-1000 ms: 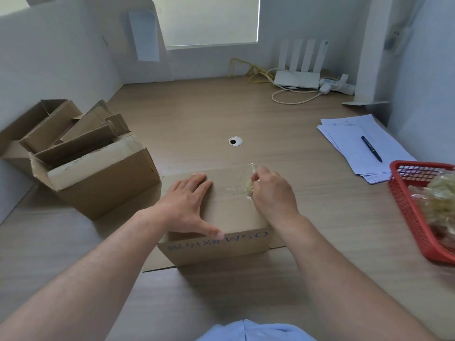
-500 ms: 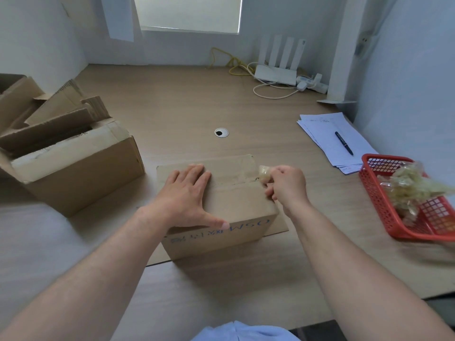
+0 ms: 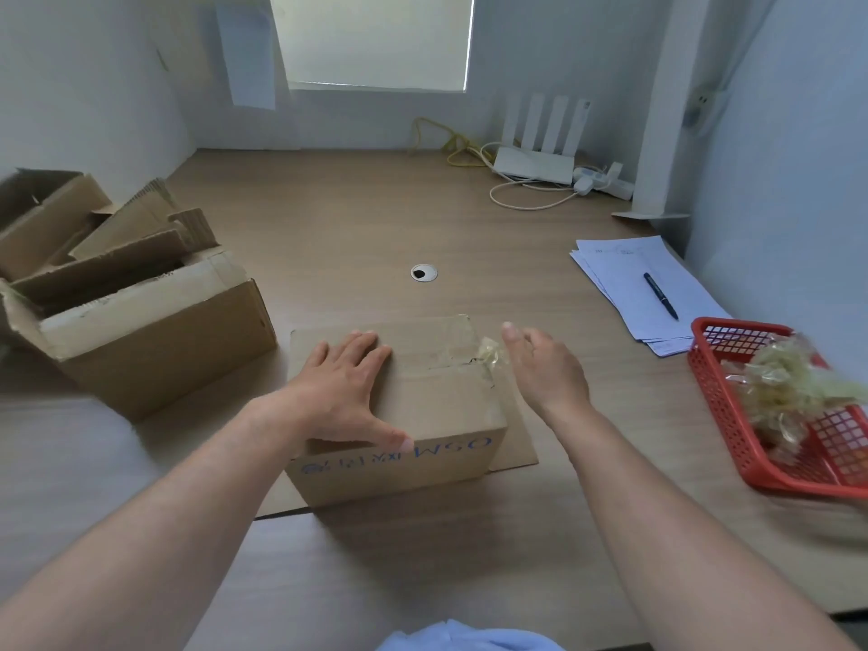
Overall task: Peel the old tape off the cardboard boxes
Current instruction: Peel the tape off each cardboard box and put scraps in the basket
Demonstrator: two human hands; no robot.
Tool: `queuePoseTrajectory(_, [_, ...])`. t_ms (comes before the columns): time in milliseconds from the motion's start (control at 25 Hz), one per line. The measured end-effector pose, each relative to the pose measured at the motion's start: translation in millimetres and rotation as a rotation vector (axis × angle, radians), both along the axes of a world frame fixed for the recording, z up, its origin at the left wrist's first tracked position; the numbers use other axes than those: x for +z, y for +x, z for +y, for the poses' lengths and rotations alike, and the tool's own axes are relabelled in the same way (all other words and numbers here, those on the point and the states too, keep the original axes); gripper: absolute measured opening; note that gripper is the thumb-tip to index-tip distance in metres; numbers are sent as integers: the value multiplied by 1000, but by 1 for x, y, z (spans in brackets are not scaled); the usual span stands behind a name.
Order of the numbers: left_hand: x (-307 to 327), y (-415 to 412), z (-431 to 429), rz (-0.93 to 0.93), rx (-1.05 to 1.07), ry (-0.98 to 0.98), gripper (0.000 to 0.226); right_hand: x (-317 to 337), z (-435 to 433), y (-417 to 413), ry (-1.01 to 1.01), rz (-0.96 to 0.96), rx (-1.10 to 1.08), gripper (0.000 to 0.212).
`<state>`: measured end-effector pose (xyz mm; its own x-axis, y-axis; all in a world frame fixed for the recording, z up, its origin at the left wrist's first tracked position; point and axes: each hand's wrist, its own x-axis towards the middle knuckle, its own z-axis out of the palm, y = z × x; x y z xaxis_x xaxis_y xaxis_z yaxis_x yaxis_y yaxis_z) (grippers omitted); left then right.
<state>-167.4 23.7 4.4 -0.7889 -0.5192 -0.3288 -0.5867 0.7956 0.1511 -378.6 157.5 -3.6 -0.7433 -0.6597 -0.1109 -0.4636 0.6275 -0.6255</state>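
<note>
A closed brown cardboard box with blue print on its front sits on the desk before me. My left hand lies flat on its top, fingers straight, thumb over the front edge. A strip of clear old tape crosses the far right of the top and ends in a crumpled wad at the right edge. My right hand hovers just right of that wad with loose, uncurled fingers. Whether the wad touches them is unclear.
A red mesh basket holding crumpled peeled tape stands at the right. Open cardboard boxes crowd the left. Papers with a pen, a router with cables and a desk grommet lie farther back.
My right hand pulled the tape toward the box's right edge while pinching it, and its fingers have now loosened beside the wad. My left hand stayed flat on the box.
</note>
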Motion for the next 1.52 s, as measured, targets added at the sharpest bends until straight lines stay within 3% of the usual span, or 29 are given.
queuePoseTrajectory(120, [1, -27, 17, 16, -9, -11, 139, 1, -2, 5, -180, -201, 147, 25])
queuePoseTrajectory(280, [-5, -47, 37, 37, -15, -24, 150, -4, 1, 1, -148, -101, 247, 25])
queuePoseTrajectory(360, [-9, -41, 40, 44, -9, -50, 151, -7, 5, -8, -151, -186, 306, 22])
queuePoseTrajectory(440, [-14, -34, 45, 54, 5, -69, 150, -5, 2, -15, -221, -376, 274, 46])
queuePoseTrajectory(520, [-15, -33, 49, 64, 18, -73, 147, -7, -11, -24, -260, -399, 174, 52])
queuePoseTrajectory(640, [-13, -37, 50, 58, 45, -62, 143, -10, -35, -36, -249, -468, 117, 39])
queuePoseTrajectory(880, [-12, -45, 53, 34, 51, -55, 140, -21, -57, -47, -103, -659, 333, 27])
queuePoseTrajectory(1080, [-13, -43, 54, 17, 46, -56, 139, -18, -63, -53, -177, -746, 420, 13])
queuePoseTrajectory(1320, [-12, -43, 55, 15, 51, -42, 139, -15, -69, -54, -215, -834, 398, 15])
queuePoseTrajectory(1520, [-12, -43, 55, 22, 51, -35, 139, -10, -82, -56, -67, -798, 442, 15])
